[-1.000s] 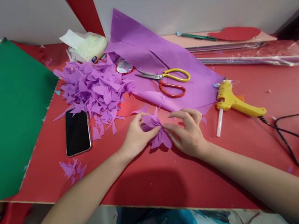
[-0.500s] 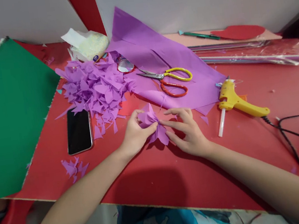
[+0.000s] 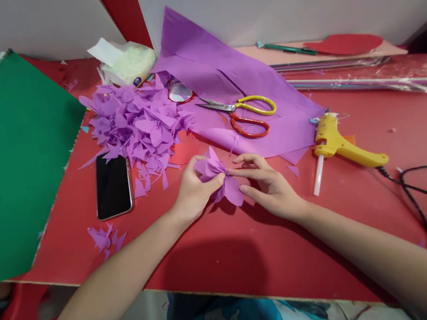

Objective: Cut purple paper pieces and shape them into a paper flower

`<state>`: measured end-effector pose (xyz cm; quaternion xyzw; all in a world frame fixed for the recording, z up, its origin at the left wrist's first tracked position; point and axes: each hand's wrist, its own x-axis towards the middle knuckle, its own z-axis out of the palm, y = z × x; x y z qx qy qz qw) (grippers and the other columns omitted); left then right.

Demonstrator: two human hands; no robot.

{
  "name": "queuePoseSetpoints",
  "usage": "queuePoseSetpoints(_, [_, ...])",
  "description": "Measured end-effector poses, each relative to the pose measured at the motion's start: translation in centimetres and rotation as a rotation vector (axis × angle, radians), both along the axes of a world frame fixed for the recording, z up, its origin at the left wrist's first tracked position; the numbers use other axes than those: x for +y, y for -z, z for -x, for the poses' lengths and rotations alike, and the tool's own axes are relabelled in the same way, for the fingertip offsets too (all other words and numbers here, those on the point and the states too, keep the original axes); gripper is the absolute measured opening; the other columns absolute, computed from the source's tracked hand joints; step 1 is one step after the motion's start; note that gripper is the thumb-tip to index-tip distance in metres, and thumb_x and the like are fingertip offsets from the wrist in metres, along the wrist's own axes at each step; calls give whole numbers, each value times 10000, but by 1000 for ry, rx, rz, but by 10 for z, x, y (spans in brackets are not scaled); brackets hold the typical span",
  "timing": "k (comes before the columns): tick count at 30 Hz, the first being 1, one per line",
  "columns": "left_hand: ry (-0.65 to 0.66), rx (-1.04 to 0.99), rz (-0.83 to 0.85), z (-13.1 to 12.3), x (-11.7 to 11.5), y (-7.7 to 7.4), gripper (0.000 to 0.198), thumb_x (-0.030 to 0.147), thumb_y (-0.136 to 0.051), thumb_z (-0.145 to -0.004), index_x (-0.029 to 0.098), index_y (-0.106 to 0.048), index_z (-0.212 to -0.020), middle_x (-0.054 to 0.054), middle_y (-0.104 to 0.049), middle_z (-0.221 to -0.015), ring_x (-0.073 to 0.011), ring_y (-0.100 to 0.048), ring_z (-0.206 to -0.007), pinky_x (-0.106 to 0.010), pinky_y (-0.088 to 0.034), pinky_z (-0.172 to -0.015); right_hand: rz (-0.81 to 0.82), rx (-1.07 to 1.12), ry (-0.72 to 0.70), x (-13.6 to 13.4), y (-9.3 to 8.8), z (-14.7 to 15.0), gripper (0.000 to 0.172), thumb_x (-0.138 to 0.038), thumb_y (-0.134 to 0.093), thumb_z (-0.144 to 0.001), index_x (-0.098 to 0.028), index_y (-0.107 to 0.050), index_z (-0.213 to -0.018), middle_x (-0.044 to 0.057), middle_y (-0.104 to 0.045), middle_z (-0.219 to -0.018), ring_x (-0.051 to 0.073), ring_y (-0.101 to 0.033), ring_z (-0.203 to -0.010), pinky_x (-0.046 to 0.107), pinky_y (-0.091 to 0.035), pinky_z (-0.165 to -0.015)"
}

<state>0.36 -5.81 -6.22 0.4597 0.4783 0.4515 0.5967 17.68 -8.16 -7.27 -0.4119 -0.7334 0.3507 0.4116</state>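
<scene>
A small purple paper flower (image 3: 221, 180) sits low over the red table (image 3: 219, 254) near its middle. My left hand (image 3: 194, 189) pinches the flower at its centre from the left, fingers closed on the paper. My right hand (image 3: 268, 186) meets it from the right, with the forefinger and thumb touching the flower's middle and the other fingers loosely spread. Behind the hands lies a big purple paper sheet (image 3: 227, 89) with yellow-and-red scissors (image 3: 244, 113) on top of it.
A heap of purple paper cuttings (image 3: 135, 123) and a black phone (image 3: 113, 186) lie to the left. A green notebook (image 3: 10, 157) covers the far left. A yellow glue gun (image 3: 340, 145) with a black cable (image 3: 426, 204) lies to the right. A tissue pack (image 3: 124, 64) stands at the back.
Both hands and the flower have shifted slightly away from me and to the left. The right hand's fingers have drawn closer to the flower's centre.
</scene>
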Motion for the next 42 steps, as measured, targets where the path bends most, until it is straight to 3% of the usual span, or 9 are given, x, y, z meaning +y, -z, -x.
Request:
queuePoseSetpoints(4, [-11,-36,-2,-1,0,0,272,185,-693,-633,178,-490,-815,43,-567,-746,-88,-551,-684,-227,-439,-685,-53,-49,14,-1,0,1,362,-177,-536,-817,-272,-589,-1162,89,-461,-1147,229,-461,-1131,458,-405,-960])
queuePoseSetpoints(12, [-36,-97,36,-2,0,2,339,256,-752,-610,171,-518,-840,24,-588,-789,-104,-568,-709,-240,-466,-692,-310,-278,134,-5,0,5,391,-154,-502,-804,-263,-570,-1173,102,-474,-1131,256,-457,-1029,477,-428,-832])
queuePoseSetpoints(26, [-102,-173,82,-4,2,-2,322,207,-758,-575,165,-490,-747,58,-553,-690,-73,-544,-634,-218,-433,-636,-384,-398,120,-8,0,7,499,-134,-495,-801,-226,-445,-1289,132,-451,-1154,277,-442,-1047,485,-394,-845])
queuePoseSetpoints(30, [-75,-217,132,-3,2,-2,354,208,-763,-561,171,-457,-736,67,-543,-657,-72,-545,-598,-211,-429,-597,-285,-261,33,-6,-1,6,536,-128,-517,-797,-248,-432,-1312,116,-439,-1152,254,-437,-1064,452,-412,-869])
queuePoseSetpoints(37, [-51,-344,182,-2,5,0,384,166,-761,-560,176,-452,-789,45,-586,-691,-98,-592,-629,-227,-458,-610,175,91,-214,-2,-5,0,532,-234,-524,-851,-309,-379,-1357,63,-470,-1049,173,-492,-936,361,-447,-866])
queuePoseSetpoints(42, [-47,-416,209,-2,7,-1,361,128,-747,-573,175,-455,-781,52,-578,-673,-79,-574,-591,-215,-457,-594,438,346,-276,-1,-2,1,532,-339,-589,-819,-328,-429,-1326,46,-523,-1033,158,-507,-841,351,-451,-831])
